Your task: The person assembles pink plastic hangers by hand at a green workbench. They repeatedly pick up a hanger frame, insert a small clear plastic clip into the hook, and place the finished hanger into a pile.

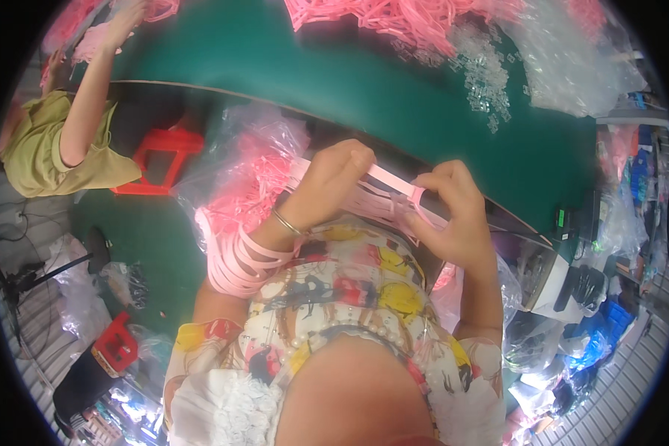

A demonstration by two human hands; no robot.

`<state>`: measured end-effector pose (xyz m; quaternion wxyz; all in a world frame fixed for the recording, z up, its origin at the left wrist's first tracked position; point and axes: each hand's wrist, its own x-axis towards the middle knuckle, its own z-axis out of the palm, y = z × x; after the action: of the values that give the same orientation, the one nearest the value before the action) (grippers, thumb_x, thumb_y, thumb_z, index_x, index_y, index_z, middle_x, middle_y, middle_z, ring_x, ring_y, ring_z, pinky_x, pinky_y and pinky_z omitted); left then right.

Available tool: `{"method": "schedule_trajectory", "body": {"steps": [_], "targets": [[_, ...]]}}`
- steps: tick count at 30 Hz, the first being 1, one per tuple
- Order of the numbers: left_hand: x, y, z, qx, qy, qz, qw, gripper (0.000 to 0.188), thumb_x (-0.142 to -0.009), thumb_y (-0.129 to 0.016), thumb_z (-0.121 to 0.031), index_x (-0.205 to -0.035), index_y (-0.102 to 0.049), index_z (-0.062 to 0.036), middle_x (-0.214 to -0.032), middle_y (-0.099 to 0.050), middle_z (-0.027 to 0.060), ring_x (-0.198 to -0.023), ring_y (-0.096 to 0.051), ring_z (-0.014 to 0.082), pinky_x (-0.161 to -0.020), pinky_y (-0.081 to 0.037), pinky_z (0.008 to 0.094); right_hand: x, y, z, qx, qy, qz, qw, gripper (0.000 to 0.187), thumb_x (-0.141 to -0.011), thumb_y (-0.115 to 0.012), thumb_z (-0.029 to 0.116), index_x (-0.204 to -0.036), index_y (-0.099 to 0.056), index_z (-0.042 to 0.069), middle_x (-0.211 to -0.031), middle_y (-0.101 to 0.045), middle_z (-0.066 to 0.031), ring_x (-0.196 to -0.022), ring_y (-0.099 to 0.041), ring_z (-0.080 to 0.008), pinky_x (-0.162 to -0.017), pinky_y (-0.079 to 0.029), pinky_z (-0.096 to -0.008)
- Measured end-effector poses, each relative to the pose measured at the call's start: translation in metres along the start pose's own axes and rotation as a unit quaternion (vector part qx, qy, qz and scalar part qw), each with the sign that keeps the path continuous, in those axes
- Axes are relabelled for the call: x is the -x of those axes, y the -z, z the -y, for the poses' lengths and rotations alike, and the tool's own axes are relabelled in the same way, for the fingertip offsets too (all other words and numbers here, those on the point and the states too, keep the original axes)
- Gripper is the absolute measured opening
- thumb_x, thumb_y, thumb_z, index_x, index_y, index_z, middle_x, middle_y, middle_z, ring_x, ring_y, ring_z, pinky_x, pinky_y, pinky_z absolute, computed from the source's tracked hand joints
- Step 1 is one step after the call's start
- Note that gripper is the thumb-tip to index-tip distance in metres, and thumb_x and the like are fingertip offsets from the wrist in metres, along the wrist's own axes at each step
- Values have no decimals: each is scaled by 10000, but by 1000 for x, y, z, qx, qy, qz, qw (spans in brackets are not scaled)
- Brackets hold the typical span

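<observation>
A flat pale pink strap (pixel 392 181) is stretched between my two hands, in front of my body. My left hand (pixel 334 177) is closed around one part of it, thumb on top. My right hand (pixel 455 212) pinches the other part between thumb and fingers, where a small loop of strap hangs down. Whether a small fitting sits in that pinch is too blurred to tell. A bundle of pink straps (pixel 234 256) hangs over my left forearm. More pale pink straps (pixel 372 202) lie beneath my hands, close to my lap.
Beyond my hands is a green table (pixel 334 82) with a pink strap heap (pixel 379 21), small clear plastic pieces (pixel 485 70) and a clear bag (pixel 565 63). Another bag (pixel 264 134) is at my left. Farther left are a red stool (pixel 169 160) and another person (pixel 74 149).
</observation>
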<state>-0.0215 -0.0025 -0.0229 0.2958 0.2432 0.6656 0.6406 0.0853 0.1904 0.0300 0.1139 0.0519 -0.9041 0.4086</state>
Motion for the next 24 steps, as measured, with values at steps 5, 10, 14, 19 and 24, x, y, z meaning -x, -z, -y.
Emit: {"method": "schedule_trajectory", "body": {"steps": [5,10,14,19,24], "targets": [[-15,-18,-1,241,62,142,958,254,-959,-527,-250,-981,-618,-13,-909,-584,0,-839,-512,82,-768,-432,256,-9,22,-2,-99,-47,61,992,357,-642,-742,88,-972,-614,40,-901,-492,-57,-706,-469,-153,-606,-391,-263],[-18,-23,-5,257,90,236,933,236,-941,-561,-272,-932,-591,-37,-882,-605,5,-825,-529,68,-721,-427,220,-12,26,-9,-144,-17,58,988,363,-641,-743,90,-969,-602,25,-871,-486,-45,-695,-444,-124,-618,-375,-250],[-15,-14,-11,192,73,207,956,194,-933,-583,-226,-887,-597,-38,-829,-598,-2,-765,-521,50,-668,-416,201,-4,30,-15,-131,-69,90,985,342,-658,-740,103,-959,-597,26,-801,-486,-36,-671,-426,-122,-611,-354,-249],[-6,-8,-13,98,70,156,980,163,-898,-626,-166,-857,-619,-8,-812,-601,2,-750,-530,71,-663,-432,232,2,28,-21,-97,-87,149,980,280,-689,-739,119,-916,-613,15,-745,-473,-32,-635,-408,-103,-580,-341,-252],[-1,-11,-21,-54,3,143,988,138,-890,-633,-117,-841,-623,11,-801,-600,19,-746,-535,79,-657,-439,243,15,16,-23,-307,-247,122,911,157,-739,-703,88,-832,-628,-14,-728,-478,-26,-608,-446,-75,-536,-361,-239]]}}
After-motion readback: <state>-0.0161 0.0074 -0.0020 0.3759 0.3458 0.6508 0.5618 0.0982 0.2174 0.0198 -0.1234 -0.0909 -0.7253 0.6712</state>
